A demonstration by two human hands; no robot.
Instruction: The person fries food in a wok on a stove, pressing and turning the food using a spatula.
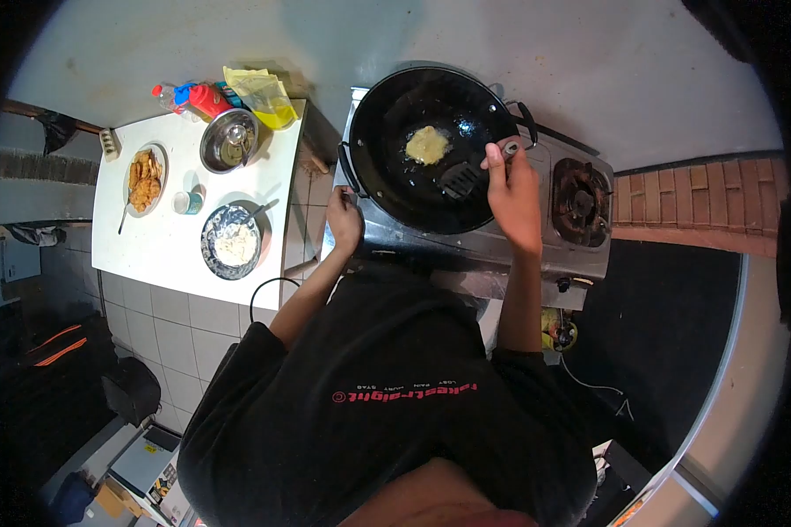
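Note:
A black wok sits on the steel gas stove, with a pale yellow piece of battered food lying in it in a little oil. My right hand is closed around the handle of a black slotted spatula. The spatula's head is inside the wok, to the right of the food and apart from it. Beside the lower end of the wok's left handle, my left hand has its fingers curled at the stove's edge. What those fingers grip, if anything, is hidden.
A white table at left bears a plate of fried food, a metal bowl, a cup, a dark bowl of white batter, bottles and a yellow pouch. A second burner lies right of the wok.

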